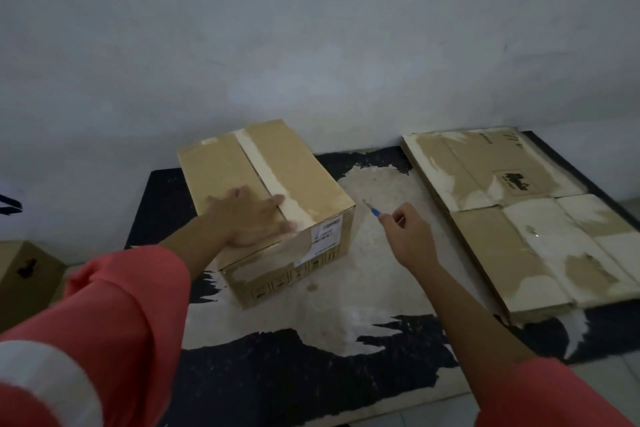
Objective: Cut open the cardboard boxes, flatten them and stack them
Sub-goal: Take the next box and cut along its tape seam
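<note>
Pressing flat on a taped cardboard box (266, 198) with the left hand (251, 218), fingers spread.
Right of the box: right hand (407, 234) clamped on a blue-handled cutter (374, 212); farther right, flattened boxes (519, 215) stacked.

The scene is dim and bluish, with soft, flat light and only faint shadows. The left hand (247, 218) is smeared by motion blur, and wide-angle distortion bends the picture's edges.

Tan box (277, 184), pale tape stripe (266, 177); coral sleeves (131, 305); black mat (294, 374) worn whitish; blue-handled cutter (374, 213).
</note>
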